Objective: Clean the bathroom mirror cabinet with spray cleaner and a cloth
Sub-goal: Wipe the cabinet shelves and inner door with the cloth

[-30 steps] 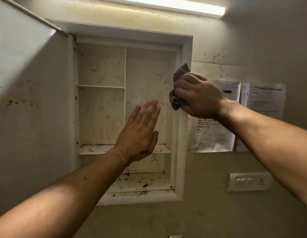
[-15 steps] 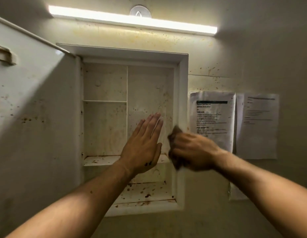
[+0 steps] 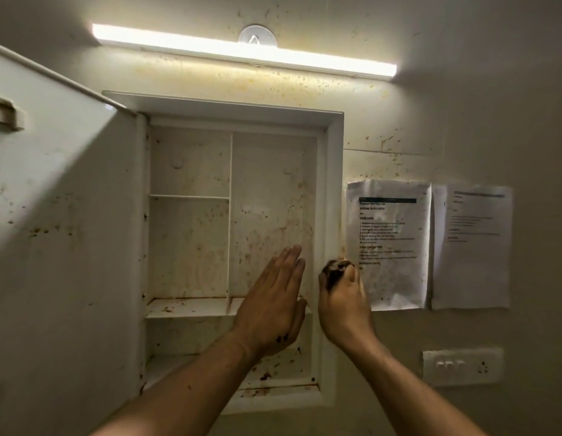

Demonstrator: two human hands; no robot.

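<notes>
Kept my right hand [image 3: 342, 303] fingers clamped on cloth [image 3: 334, 269] at cabinet [image 3: 333, 184] right frame. Left hand [image 3: 273, 309] was flat, fingers straight, together, before stained interior.

Open door [image 3: 62, 234] left of cabinet [image 3: 333, 190]; papers [image 3: 389, 243] right; light [image 3: 242, 50] above.

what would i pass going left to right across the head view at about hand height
open cabinet door → cabinet's left compartment → left hand, flat and open → right hand gripping the cloth → printed sheet → second sheet
</notes>
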